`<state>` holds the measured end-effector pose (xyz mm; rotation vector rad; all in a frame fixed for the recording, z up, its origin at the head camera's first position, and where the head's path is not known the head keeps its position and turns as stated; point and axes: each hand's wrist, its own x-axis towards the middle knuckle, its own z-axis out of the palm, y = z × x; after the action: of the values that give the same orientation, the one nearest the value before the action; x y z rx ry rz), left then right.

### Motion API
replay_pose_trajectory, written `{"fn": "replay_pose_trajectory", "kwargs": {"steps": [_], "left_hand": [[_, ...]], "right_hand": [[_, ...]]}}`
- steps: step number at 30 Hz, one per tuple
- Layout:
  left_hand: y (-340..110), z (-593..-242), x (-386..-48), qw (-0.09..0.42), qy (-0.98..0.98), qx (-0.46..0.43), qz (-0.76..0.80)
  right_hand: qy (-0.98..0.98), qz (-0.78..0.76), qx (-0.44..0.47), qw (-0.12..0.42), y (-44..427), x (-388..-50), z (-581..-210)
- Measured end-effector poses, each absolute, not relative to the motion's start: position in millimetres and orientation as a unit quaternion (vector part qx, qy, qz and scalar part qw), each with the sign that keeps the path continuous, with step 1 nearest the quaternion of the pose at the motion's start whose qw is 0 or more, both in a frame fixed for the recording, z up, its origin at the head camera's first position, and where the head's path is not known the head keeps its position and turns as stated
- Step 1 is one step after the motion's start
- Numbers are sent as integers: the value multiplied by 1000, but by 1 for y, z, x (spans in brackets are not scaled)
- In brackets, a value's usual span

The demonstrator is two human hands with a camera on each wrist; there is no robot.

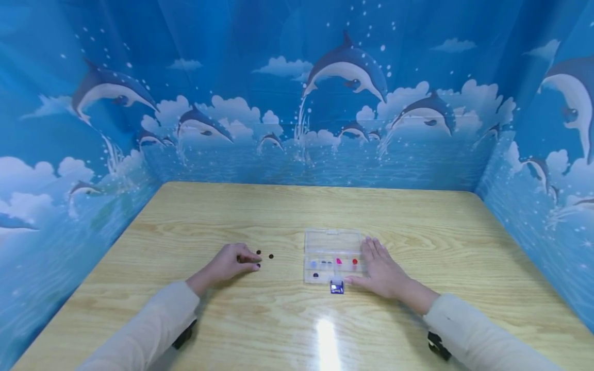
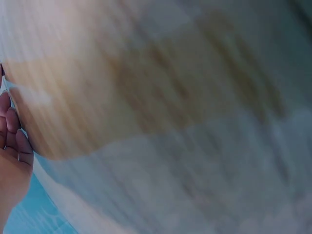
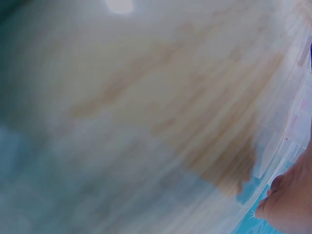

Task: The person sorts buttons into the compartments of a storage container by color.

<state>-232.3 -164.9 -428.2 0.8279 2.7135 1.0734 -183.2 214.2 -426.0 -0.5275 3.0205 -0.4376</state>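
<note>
My left hand (image 1: 230,263) is low over the table, thumb and forefinger bent around a small dark round piece (image 1: 258,266). Whether the fingertips grip it is too small to make out. Two similar dark pieces, one (image 1: 258,252) and another (image 1: 271,256), lie just beyond these fingers. A clear plastic compartment box (image 1: 331,240) lies with its lid open; small pink, red and bluish pieces and a dark piece (image 1: 316,275) are in it. With fingers extended, my right hand (image 1: 382,272) rests against the box's right side. The wrist views show only parts of the hands, at their edges.
A dark blue square piece (image 1: 336,287) is at the box's front edge, near the right thumb. The wood-grain table (image 1: 232,211) is bounded by blue dolphin-print curtains (image 1: 260,129) behind and at both sides. Light reflects off the table's front.
</note>
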Motion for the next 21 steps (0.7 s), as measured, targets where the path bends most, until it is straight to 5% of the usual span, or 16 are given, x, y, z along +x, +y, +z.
{"fn": "replay_pose_trajectory", "kwargs": {"steps": [21], "left_hand": [[-163, -432, -233, 32, 890, 263, 371]], "right_hand": [[975, -142, -171, 19, 213, -183, -426]]}}
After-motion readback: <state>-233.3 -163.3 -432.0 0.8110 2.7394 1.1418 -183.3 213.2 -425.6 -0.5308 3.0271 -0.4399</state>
